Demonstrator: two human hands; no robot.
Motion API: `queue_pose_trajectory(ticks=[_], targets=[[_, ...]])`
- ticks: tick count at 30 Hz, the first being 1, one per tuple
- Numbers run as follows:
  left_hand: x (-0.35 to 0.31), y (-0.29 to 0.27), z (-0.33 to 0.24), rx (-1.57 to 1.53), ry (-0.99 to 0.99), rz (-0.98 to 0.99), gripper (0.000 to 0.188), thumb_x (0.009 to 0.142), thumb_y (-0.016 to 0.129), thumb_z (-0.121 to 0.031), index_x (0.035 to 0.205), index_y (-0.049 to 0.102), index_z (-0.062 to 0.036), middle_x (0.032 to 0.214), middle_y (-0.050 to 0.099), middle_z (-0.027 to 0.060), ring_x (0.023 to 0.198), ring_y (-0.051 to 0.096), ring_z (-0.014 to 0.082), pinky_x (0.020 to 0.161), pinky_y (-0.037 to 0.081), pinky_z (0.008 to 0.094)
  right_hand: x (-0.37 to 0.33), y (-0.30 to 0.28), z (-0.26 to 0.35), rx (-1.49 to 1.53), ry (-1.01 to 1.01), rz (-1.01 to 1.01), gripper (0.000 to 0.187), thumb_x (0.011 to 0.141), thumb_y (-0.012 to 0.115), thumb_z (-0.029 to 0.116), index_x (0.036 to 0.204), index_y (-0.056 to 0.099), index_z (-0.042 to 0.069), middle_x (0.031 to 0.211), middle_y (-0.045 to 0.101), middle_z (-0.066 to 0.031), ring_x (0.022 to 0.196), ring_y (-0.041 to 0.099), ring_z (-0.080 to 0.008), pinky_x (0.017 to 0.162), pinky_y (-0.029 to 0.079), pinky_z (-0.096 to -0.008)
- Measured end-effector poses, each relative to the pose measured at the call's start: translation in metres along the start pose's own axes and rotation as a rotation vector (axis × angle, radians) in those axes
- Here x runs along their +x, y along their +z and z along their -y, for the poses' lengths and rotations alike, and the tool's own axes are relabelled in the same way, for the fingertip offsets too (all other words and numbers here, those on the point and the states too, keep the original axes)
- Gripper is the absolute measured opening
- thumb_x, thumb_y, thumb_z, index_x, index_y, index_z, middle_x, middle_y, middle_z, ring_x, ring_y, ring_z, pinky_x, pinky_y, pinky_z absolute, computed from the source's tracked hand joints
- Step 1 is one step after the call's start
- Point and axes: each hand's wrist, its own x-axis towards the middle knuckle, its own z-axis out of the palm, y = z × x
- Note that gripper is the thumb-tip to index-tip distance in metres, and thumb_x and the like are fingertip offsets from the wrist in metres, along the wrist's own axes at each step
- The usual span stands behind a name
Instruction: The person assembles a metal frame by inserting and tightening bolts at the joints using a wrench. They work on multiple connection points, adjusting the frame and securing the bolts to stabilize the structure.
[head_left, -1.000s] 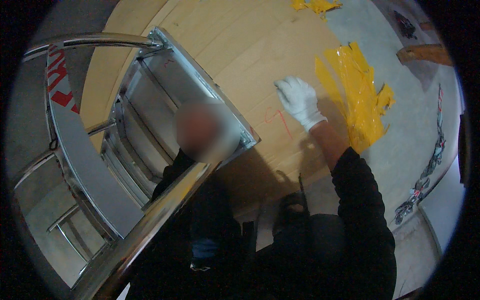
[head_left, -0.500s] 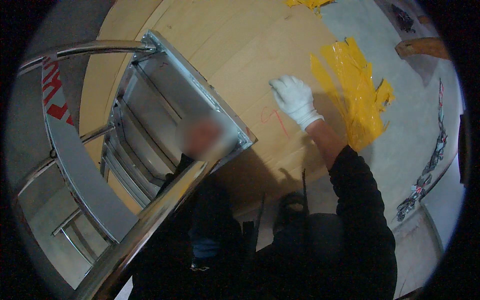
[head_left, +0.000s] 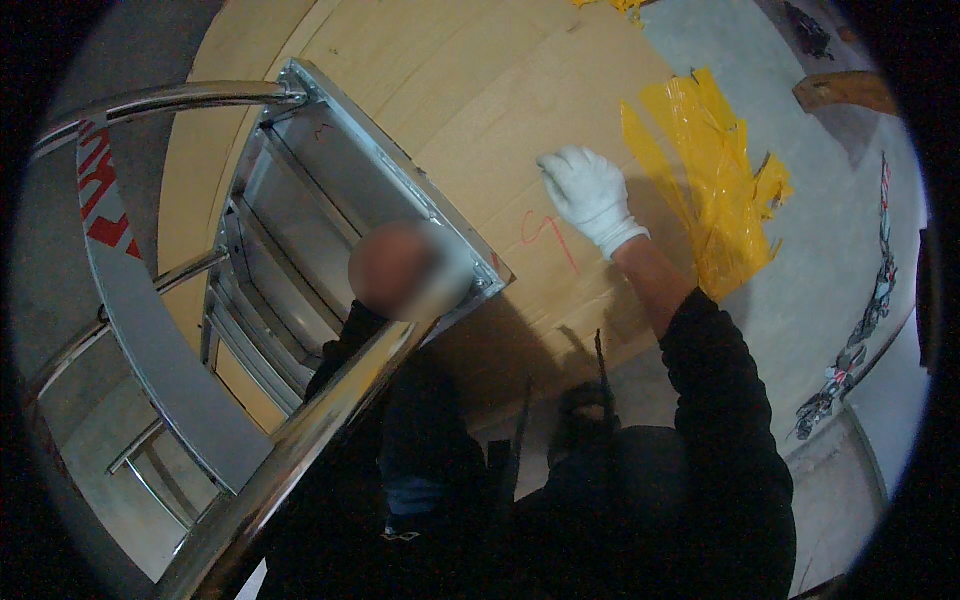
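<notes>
My right hand [head_left: 590, 200], in a white glove, hovers over or rests on the tan boarding [head_left: 470, 110]; I cannot tell if it touches. Its fingers are curled in, and whatever they may hold is hidden. A red hand-drawn mark [head_left: 550, 235] lies just beside it. My left arm, in a black sleeve [head_left: 350, 335], reaches past a shiny metal rail [head_left: 345, 385] to the corner of a metal step frame [head_left: 400, 165]. A blurred patch at that corner covers my left hand [head_left: 400, 268], so its fingers cannot be made out.
Torn yellow tape or film [head_left: 700, 180] covers the board's right edge. A grey floor [head_left: 820, 250] lies beyond, with a brown wooden piece [head_left: 845, 93] and a crumpled dark strip [head_left: 865, 320]. Curved tubular railings [head_left: 190, 97] and a grey band with red marks [head_left: 180, 350] stand left.
More of my left sleeve shows beside the rail. The railing and grey band sit slightly further left in view. My right hand has stayed in nearly the same place, its fingers still curled.
</notes>
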Motion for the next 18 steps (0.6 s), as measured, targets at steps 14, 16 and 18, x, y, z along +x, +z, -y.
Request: queue_pose_trajectory(ticks=[14, 16, 18], targets=[[0.031, -0.003, 0.0, 0.237, 0.263, 0.104, 0.007, 0.072, 0.063, -0.011, 0.079, 0.063, -0.0102, 0.076, 0.059, 0.0059, 0.07, 0.059, 0.0259, 0.056, 0.047, 0.0373, -0.004, -0.003, -0.005, -0.009, 0.024, -0.008, 0.013, 0.077, 0.059, 0.021, 0.089, 0.058, 0.017, 0.078, 0.053, -0.005, 0.073, 0.057, -0.0247, 0.061, 0.049, -0.0371], [0.023, -0.01, 0.0, 0.149, 0.169, 0.155, 0.006, 0.072, 0.065, -0.013, 0.078, 0.063, -0.0102, 0.077, 0.059, 0.0068, 0.067, 0.059, 0.0268, 0.055, 0.048, 0.0382, -0.001, -0.004, 0.0, -0.029, 0.017, -0.005, 0.013, 0.077, 0.059, 0.021, 0.089, 0.058, 0.017, 0.078, 0.053, -0.0049, 0.073, 0.057, -0.0244, 0.061, 0.049, -0.0369], [0.015, -0.003, 0.0, 0.108, 0.086, 0.112, 0.013, 0.078, 0.062, -0.02, 0.073, 0.059, -0.0081, 0.068, 0.055, 0.0056, 0.062, 0.056, 0.0237, 0.054, 0.046, 0.0384, 0.001, -0.004, 0.001, -0.011, 0.007, -0.021, 0.012, 0.078, 0.059, 0.021, 0.089, 0.058, 0.017, 0.077, 0.053, -0.0048, 0.073, 0.057, -0.0243, 0.061, 0.049, -0.0369]])
